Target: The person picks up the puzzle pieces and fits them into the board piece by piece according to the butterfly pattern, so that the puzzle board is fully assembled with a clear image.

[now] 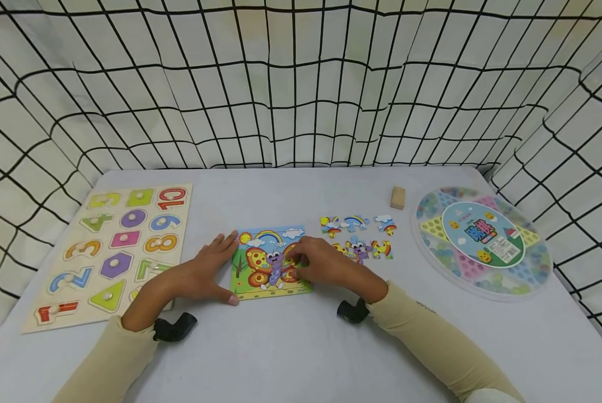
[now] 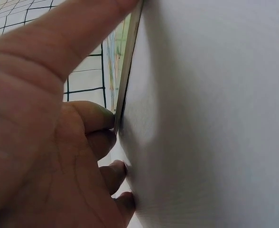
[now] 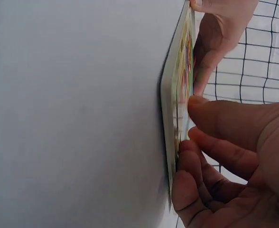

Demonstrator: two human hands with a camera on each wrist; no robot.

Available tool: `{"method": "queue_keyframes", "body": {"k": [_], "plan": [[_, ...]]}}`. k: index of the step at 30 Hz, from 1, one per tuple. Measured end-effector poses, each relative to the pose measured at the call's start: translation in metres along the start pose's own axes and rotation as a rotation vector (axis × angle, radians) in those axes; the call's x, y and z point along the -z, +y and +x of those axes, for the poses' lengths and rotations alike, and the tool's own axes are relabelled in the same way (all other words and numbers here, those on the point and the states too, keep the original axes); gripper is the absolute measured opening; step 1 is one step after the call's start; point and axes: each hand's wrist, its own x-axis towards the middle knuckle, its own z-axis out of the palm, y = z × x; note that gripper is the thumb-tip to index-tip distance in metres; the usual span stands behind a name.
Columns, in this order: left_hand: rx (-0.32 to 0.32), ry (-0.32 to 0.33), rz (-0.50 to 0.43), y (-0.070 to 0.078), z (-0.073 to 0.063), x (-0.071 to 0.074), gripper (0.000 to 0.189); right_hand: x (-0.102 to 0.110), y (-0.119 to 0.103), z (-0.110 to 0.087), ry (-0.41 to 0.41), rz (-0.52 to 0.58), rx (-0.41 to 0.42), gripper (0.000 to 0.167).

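Observation:
A butterfly jigsaw board [image 1: 266, 263] lies flat on the white table between the hands. The left hand [image 1: 202, 268] is spread at its left side, thumb by the lower corner and fingertips along the edge; the left wrist view shows fingers [image 2: 101, 116] right at the board's rim. Over the board's right part is the right hand [image 1: 326, 260], its fingers curled. In the right wrist view, the thumb and fingertips [image 3: 183, 190] gather at the board's face and edge; I cannot tell whether they pinch a piece. Loose jigsaw pieces [image 1: 355, 223] lie in two rows beyond that hand, partly hidden by it.
A wooden number-and-shape board [image 1: 104, 226] with knobbed pieces fills the table's left side. To the right are a small wooden block [image 1: 398, 197] and a round, star-patterned game board [image 1: 482, 240]. Black netting [image 1: 301, 106] stands round the back and sides.

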Motion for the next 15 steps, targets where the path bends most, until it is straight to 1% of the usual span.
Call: {"method": "queue_keyframes", "body": {"k": [5,9,13,15], "plan": [[-0.001,0.002,0.003,-0.001,0.001,-0.001,0.120,0.009,0.010,-0.004,0.059,0.082,0.000,0.024],[-0.001,0.003,0.007,-0.001,0.001,-0.001,0.120,0.016,0.016,-0.008,0.094,0.086,0.016,0.026],[0.005,0.003,0.011,-0.002,0.001,-0.001,0.120,0.021,0.021,-0.010,0.093,0.085,0.020,0.024],[0.006,0.003,0.011,-0.002,0.000,-0.001,0.120,0.023,0.024,-0.011,0.091,0.074,0.009,0.023]]}}
